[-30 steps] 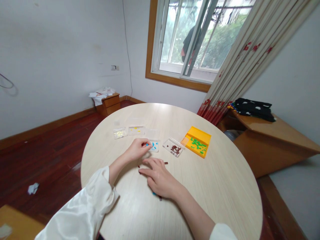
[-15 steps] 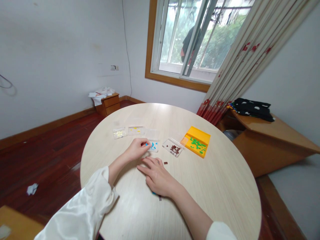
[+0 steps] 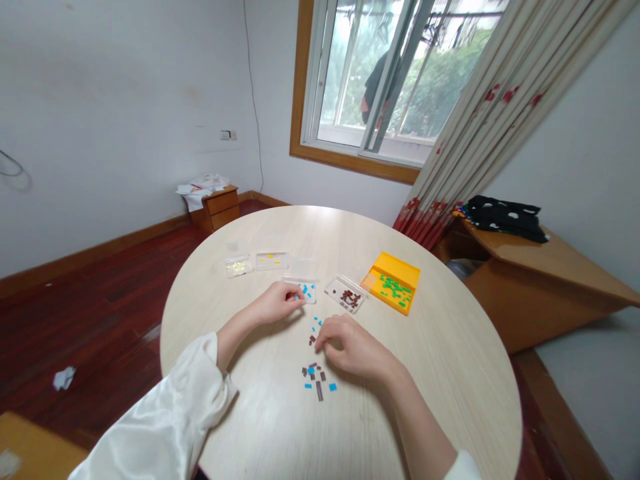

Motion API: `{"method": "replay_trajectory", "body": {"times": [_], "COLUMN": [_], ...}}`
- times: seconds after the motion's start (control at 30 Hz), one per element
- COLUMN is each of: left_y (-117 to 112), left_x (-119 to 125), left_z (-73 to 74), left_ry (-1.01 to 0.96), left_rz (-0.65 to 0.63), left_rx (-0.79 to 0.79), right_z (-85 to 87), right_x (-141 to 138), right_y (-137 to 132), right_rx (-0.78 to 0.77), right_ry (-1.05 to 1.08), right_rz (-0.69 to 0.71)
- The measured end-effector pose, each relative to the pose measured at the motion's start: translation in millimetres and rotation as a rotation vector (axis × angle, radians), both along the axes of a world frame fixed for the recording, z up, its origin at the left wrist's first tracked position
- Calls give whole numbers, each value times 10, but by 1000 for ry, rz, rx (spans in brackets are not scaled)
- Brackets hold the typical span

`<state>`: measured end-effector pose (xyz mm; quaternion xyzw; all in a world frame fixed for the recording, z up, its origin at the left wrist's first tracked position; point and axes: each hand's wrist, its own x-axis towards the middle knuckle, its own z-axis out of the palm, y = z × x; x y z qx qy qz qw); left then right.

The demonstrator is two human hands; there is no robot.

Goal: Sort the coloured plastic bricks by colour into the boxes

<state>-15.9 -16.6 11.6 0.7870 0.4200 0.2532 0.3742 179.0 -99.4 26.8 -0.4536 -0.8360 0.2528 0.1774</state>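
Note:
On the round pale wooden table (image 3: 440,373), my left hand (image 3: 277,303) is curled with its fingertips pinched at the edge of a clear box of blue pieces (image 3: 306,290). My right hand (image 3: 350,347) is closed, fingertips pinching among small loose pieces near a brown one (image 3: 311,340). A scatter of blue and brown pieces (image 3: 316,377) lies just in front of my right hand. What each pinch holds is too small to name.
A clear box of brown pieces (image 3: 347,295) and an open yellow box with green pieces (image 3: 393,287) lie right of the blue box. Two clear boxes with yellow pieces (image 3: 255,263) lie further back left. A low wooden platform with dark cloth (image 3: 507,217) stands at right.
My right hand lifted off the table, shifted right and curled into a pinch, uncovering the loose blue and brown pieces beneath it. My left hand stayed by the blue box.

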Motion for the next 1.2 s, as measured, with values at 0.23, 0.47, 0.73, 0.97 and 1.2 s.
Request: {"method": "replay_trajectory", "body": {"times": [0.23,0.47,0.73,0.97,1.2], "left_y": [-40,4,5,-19,-24], "left_x": [13,16,23,33,37], "left_z": [-3,-146,-162,-126,-109], "left_ry": [68,114,102,115,116], "left_rz": [-148,-232,-211,-187,-185], "left_rx": [-29,26,37,27,52], "right_z": [-66,-72,-78,-105,-148], "right_x": [29,7,-79,-14,-38], "right_y": [24,46,27,57,72], "right_rx": [-135,-151,-130,-85,73], "right_ry": [-34,-47,7,-63,-40], "right_rz": [57,-8,-95,-101,-133]}}
